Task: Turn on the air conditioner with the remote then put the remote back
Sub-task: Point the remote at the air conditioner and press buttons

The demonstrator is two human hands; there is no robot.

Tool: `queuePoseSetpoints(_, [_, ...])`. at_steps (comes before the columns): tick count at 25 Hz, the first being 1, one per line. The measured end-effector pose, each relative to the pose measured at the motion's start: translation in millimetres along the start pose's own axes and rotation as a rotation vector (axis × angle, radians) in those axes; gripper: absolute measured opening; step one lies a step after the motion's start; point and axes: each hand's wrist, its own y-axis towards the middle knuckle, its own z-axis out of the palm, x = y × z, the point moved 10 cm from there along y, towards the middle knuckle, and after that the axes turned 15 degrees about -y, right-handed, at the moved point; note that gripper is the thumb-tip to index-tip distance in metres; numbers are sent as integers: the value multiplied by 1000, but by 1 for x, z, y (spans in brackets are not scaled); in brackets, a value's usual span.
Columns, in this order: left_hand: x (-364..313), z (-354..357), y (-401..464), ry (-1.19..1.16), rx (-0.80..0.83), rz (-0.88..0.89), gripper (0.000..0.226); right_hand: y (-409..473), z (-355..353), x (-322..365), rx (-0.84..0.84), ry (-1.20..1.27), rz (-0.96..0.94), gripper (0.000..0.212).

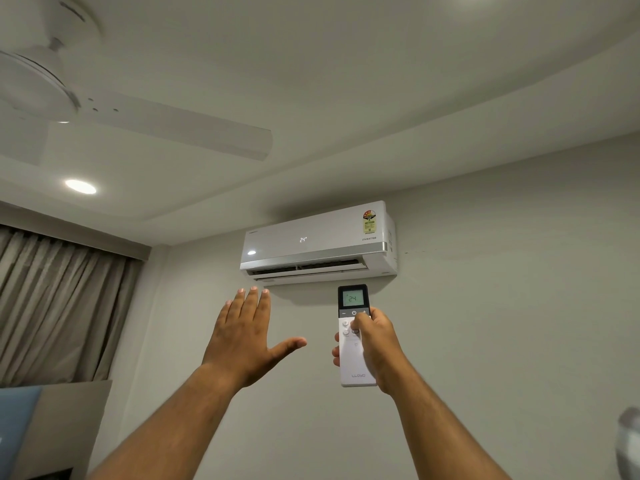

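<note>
A white wall-mounted air conditioner [318, 242] hangs high on the wall, its front showing 24 and its lower flap ajar. Just below it my right hand [375, 344] grips a white remote [353, 358] with a dark top and a lit screen reading 24; my thumb rests near the buttons under the screen. The remote points up at the unit. My left hand [244, 336] is raised to the left of the remote, palm toward the wall, fingers spread and holding nothing.
A white ceiling fan [114, 109] hangs at the upper left, with a round ceiling light [80, 186] below it. Grey-brown curtains [59, 306] cover the left side. A blurred pale object [628, 441] sits at the right edge.
</note>
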Motion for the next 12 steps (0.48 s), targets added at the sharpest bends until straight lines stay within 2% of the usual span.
queuePoseSetpoints(12, [-1, 2, 0, -4, 0, -3, 125, -1, -1, 1, -2, -13, 16, 27])
